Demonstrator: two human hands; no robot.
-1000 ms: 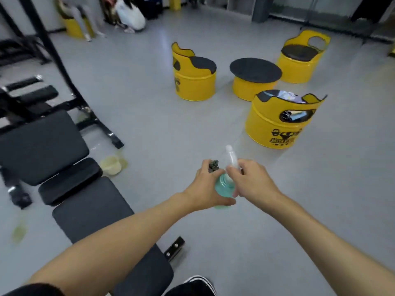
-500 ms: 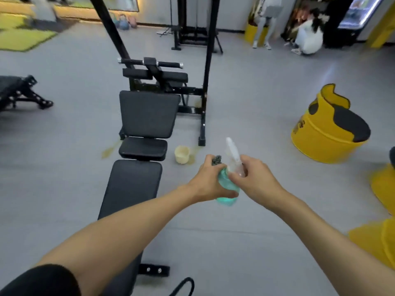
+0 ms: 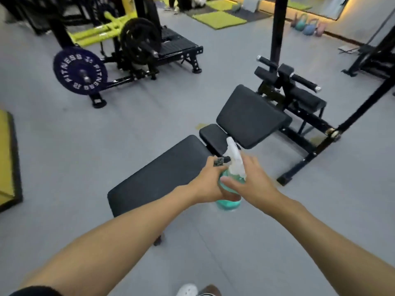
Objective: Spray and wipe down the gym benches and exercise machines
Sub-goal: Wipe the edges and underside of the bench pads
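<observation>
Head cam, gym floor.

- L hand (image 3: 210, 182): fingers curled round the teal body of the spray bottle (image 3: 229, 202), gripping it from the left. A small dark patterned item (image 3: 219, 161) sticks up betw. the fingers at the top of this hand; too small to tell what it is.
- R hand (image 3: 254, 180): on the bottle from the right. Thumb lies across the bottle's shoulder; fingers go up past the neck beside the white spray head (image 3: 235, 159). Fingertips blurred and partly hidden, so exact hold on the trigger can't be told.
- Bottle upright, held in the air w/ both hands, teal liquid inside, nozzle pointing away from the person. In view it sits at the right edge of the bench's long pad, part over pad, part over grey floor (image 3: 64, 146).
- Bench (image 3: 162, 174): black, three pads in a row: long flat pad nearest, small seat pad in the middle, tilted back pad farthest. Black frame w/ roller pads just behind the back pad.
- Upper left: purple weight plate (image 3: 80, 71) marked "FITNESS" on a black machine, black plates (image 3: 140, 39) behind it.
- Far back: green mats (image 3: 220, 19), kettlebells (image 3: 307, 26) by the wall.
- Left edge: yellow platform (image 3: 6, 154).
- Bottom edge: white shoe (image 3: 188, 290).
</observation>
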